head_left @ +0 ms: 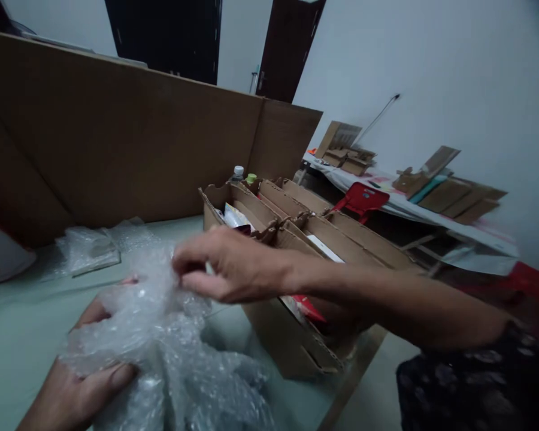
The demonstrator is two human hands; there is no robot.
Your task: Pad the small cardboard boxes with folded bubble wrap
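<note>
A crumpled mass of clear bubble wrap (175, 341) fills the lower left, above the pale green tabletop. My left hand (85, 371) is closed around its left side, thumb on the near face and fingers partly covered by the plastic. At its upper edge my right hand (224, 263) pinches the wrap between thumb and bent fingers. Whether anything lies inside the wrap I cannot tell. Right behind my right forearm stand open cardboard boxes (287, 353) with items in them, partly hidden by the arm.
More bubble wrap (92, 248) lies by a tall cardboard panel (139, 143). At the left edge sits a white and orange object (2, 251). Bottles (238, 173) rise behind the boxes. Farther right are a red chair (363, 197) and a table holding cardboard (462, 197).
</note>
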